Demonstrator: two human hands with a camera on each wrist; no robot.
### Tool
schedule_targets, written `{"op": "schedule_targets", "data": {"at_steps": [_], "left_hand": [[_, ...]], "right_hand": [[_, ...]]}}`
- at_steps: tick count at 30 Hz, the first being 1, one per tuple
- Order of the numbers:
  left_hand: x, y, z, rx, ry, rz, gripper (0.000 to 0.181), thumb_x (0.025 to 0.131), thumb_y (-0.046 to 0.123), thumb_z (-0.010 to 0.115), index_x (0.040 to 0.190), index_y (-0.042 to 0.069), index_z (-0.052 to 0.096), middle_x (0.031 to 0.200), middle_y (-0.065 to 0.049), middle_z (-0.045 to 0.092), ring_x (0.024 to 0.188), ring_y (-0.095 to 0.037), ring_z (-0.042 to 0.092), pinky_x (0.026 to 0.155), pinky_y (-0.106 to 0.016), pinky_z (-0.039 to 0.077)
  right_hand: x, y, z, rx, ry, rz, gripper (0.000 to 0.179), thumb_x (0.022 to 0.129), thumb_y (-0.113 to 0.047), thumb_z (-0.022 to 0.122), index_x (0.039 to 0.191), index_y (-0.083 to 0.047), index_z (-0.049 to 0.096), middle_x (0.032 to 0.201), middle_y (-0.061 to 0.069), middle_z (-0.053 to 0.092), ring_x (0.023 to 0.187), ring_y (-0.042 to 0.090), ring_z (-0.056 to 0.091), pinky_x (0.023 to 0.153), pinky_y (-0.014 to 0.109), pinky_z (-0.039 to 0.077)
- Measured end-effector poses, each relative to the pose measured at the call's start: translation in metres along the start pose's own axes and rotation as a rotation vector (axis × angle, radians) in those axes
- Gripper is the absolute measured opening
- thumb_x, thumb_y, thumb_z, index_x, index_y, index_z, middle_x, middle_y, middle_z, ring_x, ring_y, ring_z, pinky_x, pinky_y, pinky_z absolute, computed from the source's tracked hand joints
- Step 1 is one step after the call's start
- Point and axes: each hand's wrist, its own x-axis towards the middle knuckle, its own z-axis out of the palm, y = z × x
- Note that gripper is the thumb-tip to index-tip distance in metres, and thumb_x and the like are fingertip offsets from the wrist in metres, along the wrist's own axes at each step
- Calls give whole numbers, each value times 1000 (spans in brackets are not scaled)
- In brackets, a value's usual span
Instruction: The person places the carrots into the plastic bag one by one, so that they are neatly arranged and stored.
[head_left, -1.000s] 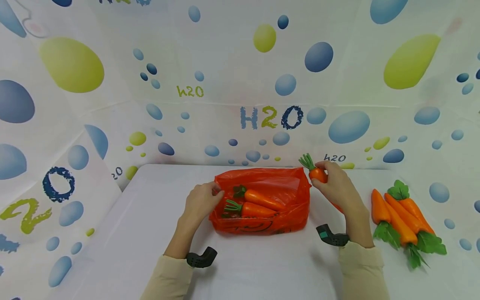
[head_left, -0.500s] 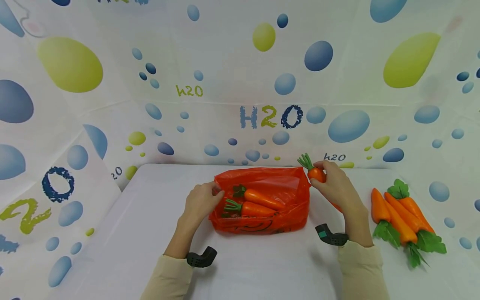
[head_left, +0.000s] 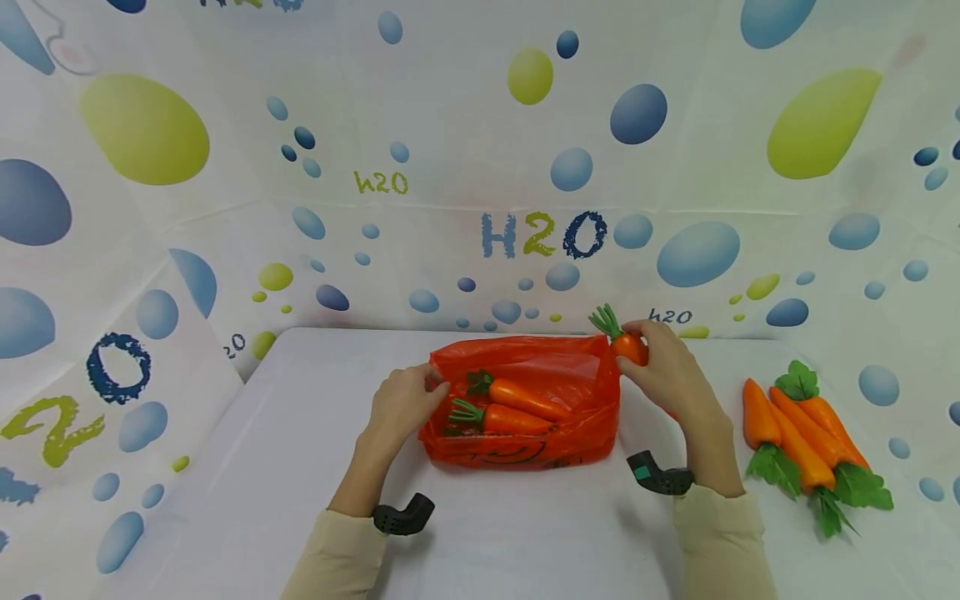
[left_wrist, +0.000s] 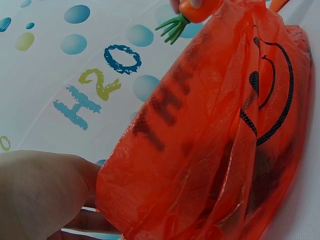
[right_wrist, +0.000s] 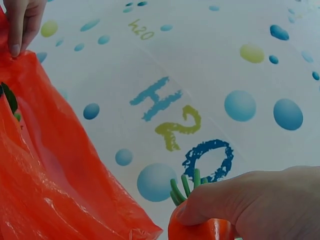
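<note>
A red plastic bag [head_left: 525, 352] lies on the white table with its mouth open toward me. My left hand [head_left: 400, 407] pinches the bag's left edge between thumb and fingers. Two orange toy carrots show inside: one with a leafy top [head_left: 528, 398], and in front of it another with green stalks [head_left: 517, 420]. At the bag's right rim, my right hand [head_left: 666, 375] grips a third carrot [head_left: 630, 350] near its top, green stalks pointing up and left. Most of that carrot's body is hidden behind the hand. In the left wrist view, black print shows on the bag [left_wrist: 200, 130].
Several orange toy carrots [head_left: 802, 446] with green leaves lie in a group to the right of my right forearm. The white table [head_left: 300, 433] meets a white backdrop [head_left: 450, 108] patterned with blue and green drops behind the bag.
My right hand has shifted slightly left with its carrot, closer over the bag's right rim. My left hand and the bag stay as they were.
</note>
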Motion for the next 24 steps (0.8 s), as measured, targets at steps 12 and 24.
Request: {"op": "schedule_targets", "data": {"at_steps": [12,24], "left_hand": [[0,1,-1,1,-1,-1,23,94,28,65,103,8,71,77,-5,69,63,-16,57,53,-26,50],[-1,1,-1,2,2,6,23,94,28,65,103,8,72,78,-5,69,63,-16,57,53,-26,51]], "right_hand": [[-2,-13,1,-2,63,-77,52,95,-17,60,143,-4,44,138,21,48,116,37,53,94,55,55],[-6,-24,4,45,327,-260,49,93,-13,66,137,-4,49,135,19,51,113,36,53,87,56,57]]}}
